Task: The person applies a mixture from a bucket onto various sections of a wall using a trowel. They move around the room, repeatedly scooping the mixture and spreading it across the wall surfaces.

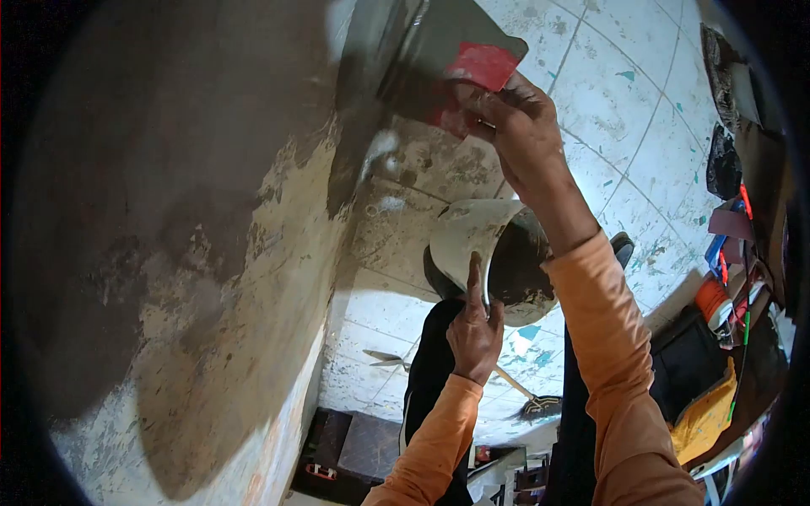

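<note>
My right hand [525,122] is closed, its thumb and fingers pinching a dusty, flat red piece [485,66] whose exact kind I cannot tell. The red piece overlaps a smooth dark grey panel [422,76] with a rounded corner, right beside the wall. Lower down, my left hand [475,337] grips the rim of a whitish bucket [468,228], index finger stretched along its outer side. The bucket is tipped toward the right, and its dark, smeared inside shows. My right forearm hides part of its rim.
On the left rises a wall [228,337], dark grey above a patchy beige part. White floor tiles [607,101] are spattered. A trowel [386,359] and a brush [540,406] lie near my legs. Bags, a yellow cloth [707,413] and other clutter line the right side.
</note>
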Action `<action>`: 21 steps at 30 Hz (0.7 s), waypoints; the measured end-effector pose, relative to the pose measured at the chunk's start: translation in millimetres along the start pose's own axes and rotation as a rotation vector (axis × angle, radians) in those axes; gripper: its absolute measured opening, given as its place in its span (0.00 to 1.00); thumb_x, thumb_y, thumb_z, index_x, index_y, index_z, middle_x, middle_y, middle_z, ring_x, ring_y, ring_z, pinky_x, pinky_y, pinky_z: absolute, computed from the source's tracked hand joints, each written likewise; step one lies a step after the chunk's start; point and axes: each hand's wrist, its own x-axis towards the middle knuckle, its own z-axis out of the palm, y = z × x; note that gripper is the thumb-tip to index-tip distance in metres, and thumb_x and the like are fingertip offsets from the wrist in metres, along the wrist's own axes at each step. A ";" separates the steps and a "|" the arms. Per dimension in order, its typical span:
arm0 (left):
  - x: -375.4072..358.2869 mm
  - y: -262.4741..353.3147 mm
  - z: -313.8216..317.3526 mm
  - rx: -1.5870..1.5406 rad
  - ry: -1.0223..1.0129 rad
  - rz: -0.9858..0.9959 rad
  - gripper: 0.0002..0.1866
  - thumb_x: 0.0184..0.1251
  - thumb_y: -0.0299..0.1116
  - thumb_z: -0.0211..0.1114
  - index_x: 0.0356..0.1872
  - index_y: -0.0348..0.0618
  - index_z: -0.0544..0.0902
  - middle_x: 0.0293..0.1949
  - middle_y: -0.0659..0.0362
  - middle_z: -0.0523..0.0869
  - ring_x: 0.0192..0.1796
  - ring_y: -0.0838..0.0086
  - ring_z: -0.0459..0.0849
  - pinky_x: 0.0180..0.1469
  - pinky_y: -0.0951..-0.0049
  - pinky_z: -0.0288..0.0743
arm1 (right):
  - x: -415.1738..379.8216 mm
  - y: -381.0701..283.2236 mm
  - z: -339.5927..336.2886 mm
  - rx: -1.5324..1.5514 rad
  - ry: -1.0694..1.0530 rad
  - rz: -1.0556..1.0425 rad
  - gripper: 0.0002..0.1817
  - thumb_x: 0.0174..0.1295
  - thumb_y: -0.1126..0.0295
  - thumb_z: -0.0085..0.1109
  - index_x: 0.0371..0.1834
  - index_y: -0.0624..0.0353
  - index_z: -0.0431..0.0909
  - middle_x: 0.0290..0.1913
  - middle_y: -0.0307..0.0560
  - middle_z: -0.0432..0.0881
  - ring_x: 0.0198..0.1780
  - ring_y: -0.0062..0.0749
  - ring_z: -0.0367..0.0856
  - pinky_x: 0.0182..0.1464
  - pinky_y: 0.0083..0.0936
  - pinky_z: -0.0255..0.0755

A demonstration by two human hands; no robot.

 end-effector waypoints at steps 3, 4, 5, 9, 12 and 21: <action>0.1 0.2 -2.8 -0.008 -0.022 -0.001 0.47 0.73 0.26 0.64 0.89 0.58 0.50 0.81 0.53 0.72 0.37 0.51 0.92 0.44 0.60 0.87 | 39.4 22.1 -16.4 0.041 0.048 -0.269 0.16 0.74 0.78 0.62 0.62 0.63 0.83 0.49 0.45 0.87 0.43 0.33 0.87 0.48 0.36 0.85; 0.8 2.9 -5.0 -0.021 -0.030 -0.003 0.47 0.73 0.27 0.64 0.89 0.58 0.50 0.81 0.52 0.72 0.40 0.50 0.92 0.45 0.59 0.87 | 45.9 22.3 -11.5 0.057 0.160 -0.239 0.12 0.73 0.77 0.61 0.58 0.64 0.83 0.46 0.46 0.87 0.39 0.34 0.85 0.46 0.37 0.84; 0.9 5.1 -5.9 -0.032 -0.037 -0.008 0.47 0.74 0.27 0.64 0.89 0.58 0.50 0.80 0.51 0.72 0.42 0.48 0.93 0.46 0.58 0.87 | 51.0 26.6 -9.9 0.058 0.167 -0.240 0.12 0.73 0.77 0.61 0.58 0.64 0.83 0.46 0.46 0.87 0.39 0.34 0.85 0.46 0.37 0.84; -0.9 0.4 -2.9 0.056 -0.017 0.045 0.50 0.74 0.27 0.64 0.90 0.65 0.45 0.67 0.47 0.86 0.40 0.46 0.93 0.43 0.51 0.89 | 88.2 42.2 -8.7 -0.009 0.097 -0.364 0.09 0.71 0.76 0.61 0.51 0.65 0.82 0.39 0.49 0.86 0.33 0.35 0.84 0.40 0.35 0.82; -2.3 1.8 -4.1 0.051 -0.041 0.011 0.51 0.74 0.27 0.64 0.90 0.66 0.45 0.66 0.47 0.87 0.40 0.46 0.93 0.44 0.52 0.90 | 111.7 24.4 -15.7 -0.103 -0.017 -0.224 0.09 0.71 0.77 0.60 0.51 0.70 0.81 0.40 0.52 0.86 0.31 0.36 0.85 0.35 0.34 0.83; -0.6 -6.6 -5.1 0.018 -0.065 -0.037 0.49 0.76 0.29 0.65 0.90 0.65 0.46 0.74 0.50 0.81 0.43 0.50 0.94 0.47 0.55 0.90 | 200.8 0.7 8.6 -0.129 0.053 -0.079 0.13 0.70 0.72 0.55 0.27 0.68 0.80 0.26 0.52 0.82 0.21 0.43 0.81 0.22 0.45 0.81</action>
